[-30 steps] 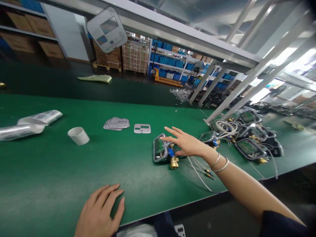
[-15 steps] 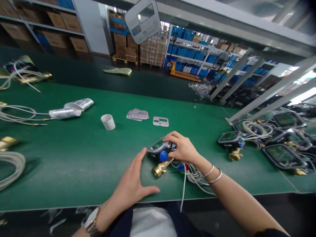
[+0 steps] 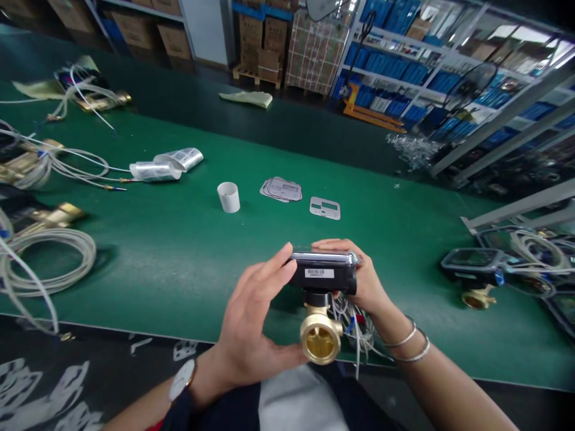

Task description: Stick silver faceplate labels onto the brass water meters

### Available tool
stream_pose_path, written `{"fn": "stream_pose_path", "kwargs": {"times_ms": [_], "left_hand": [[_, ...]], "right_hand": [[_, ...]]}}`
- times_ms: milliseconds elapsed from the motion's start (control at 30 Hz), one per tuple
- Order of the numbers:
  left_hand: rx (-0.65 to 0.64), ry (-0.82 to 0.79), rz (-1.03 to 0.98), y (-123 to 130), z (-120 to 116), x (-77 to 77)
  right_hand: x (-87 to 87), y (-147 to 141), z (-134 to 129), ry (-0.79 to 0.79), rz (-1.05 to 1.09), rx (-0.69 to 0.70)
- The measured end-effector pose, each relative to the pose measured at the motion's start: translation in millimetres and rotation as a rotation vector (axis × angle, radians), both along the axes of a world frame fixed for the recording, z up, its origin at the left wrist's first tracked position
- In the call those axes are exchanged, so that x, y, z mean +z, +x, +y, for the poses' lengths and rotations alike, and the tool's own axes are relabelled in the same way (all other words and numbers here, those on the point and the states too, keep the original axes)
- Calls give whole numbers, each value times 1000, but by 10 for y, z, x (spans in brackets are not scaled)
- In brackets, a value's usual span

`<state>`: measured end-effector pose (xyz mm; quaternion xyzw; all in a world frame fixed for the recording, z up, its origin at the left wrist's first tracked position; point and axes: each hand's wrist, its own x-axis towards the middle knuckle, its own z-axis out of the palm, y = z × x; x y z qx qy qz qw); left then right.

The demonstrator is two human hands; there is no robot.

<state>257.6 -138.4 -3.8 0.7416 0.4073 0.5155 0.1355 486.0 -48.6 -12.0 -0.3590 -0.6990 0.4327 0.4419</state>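
A meter with a black box-shaped housing [image 3: 331, 281] and a brass pipe body [image 3: 320, 340] is in front of me, the round pipe opening facing me. A white barcode label shows on the housing's near side. My right hand [image 3: 362, 278] grips the housing from its right and far side; some of its fingers are hidden behind it. My left hand [image 3: 256, 314] is closed about the left side, fingertips on the housing's corner and thumb at the brass pipe. Beneath the meter hangs a bundle of grey cable [image 3: 357, 326] with a red and blue piece on it.
Beyond my hands lie a stack of grey faceplates [image 3: 281, 189], a single faceplate [image 3: 324, 208] and a white cylinder [image 3: 229, 197]. Silver-wrapped pieces [image 3: 157, 170] and coiled cables [image 3: 49, 263] are on the left. Another meter [image 3: 474, 269] stands at the right by metal posts.
The meter has been raised and turned so its label and pipe opening face me. My left hand has closed onto its left side. The view has shifted left and down.
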Motion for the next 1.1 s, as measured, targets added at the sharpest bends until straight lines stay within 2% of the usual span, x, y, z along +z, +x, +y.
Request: {"fn": "stream_pose_path", "kwargs": {"times_ms": [367, 467, 567, 700, 767, 867, 1000, 1100], "left_hand": [[-15, -51, -34, -71, 63, -57], [-13, -79, -15, -96, 87, -96], [-42, -157, 43, -191, 128, -162], [-140, -276, 244, -527, 268, -230], [-62, -286, 338, -773, 391, -231], [194, -280, 397, -1193, 668, -200], [486, -280, 394, -1761, 1170, -123], [608, -270, 377, -2019, 1497, -50]], "right_hand": [[-72, -74, 47, -132, 65, 7], [-58, -67, 75, -143, 22, -1], [35, -3, 131, -112, -220, -52], [146, 166, 275, 104, -692, -179], [132, 253, 362, 170, -924, -224], [24, 354, 479, 171, -1120, -245], [-136, 440, 565, 138, -1161, -237], [-159, 483, 559, 149, -1146, -210]]}}
